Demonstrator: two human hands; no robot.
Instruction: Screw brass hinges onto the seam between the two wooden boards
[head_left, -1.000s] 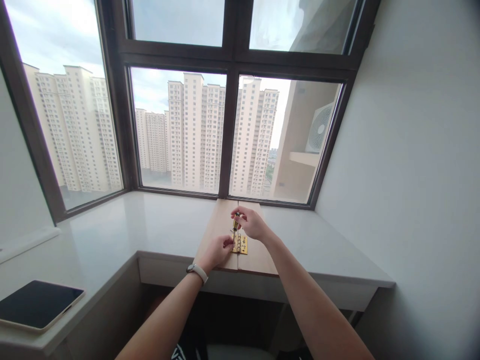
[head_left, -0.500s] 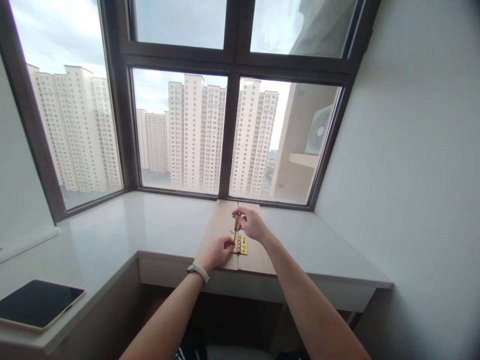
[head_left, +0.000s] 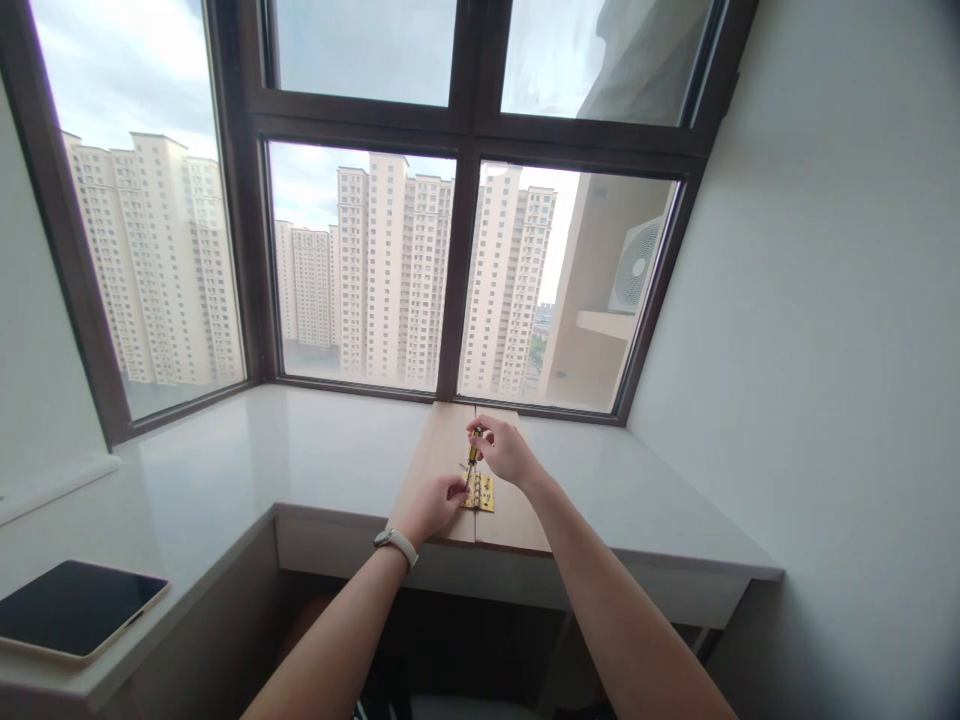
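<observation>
A gold-coloured hinge [head_left: 486, 492] lies across the seam between two light wooden boards [head_left: 435, 440]. My right hand [head_left: 504, 450] is closed on the yellow and black handle of a screwdriver [head_left: 474, 447], whose shaft points down to the hinge's left leaf. At that leaf, my left hand [head_left: 439, 503] has its fingers pinched close to the screwdriver's tip; what they hold is too small to make out. Screws or holes show as small dark spots on the right leaf.
The boards rest on a white windowsill counter [head_left: 330, 450] under a dark-framed window. A tablet with a black screen [head_left: 75, 605] lies on the counter at the far left. A white wall [head_left: 810, 300] rises on the right.
Both hands keep nearly the same place at the hinge. The screwdriver handle shows a little more between my right fingers, and the view has shifted slightly.
</observation>
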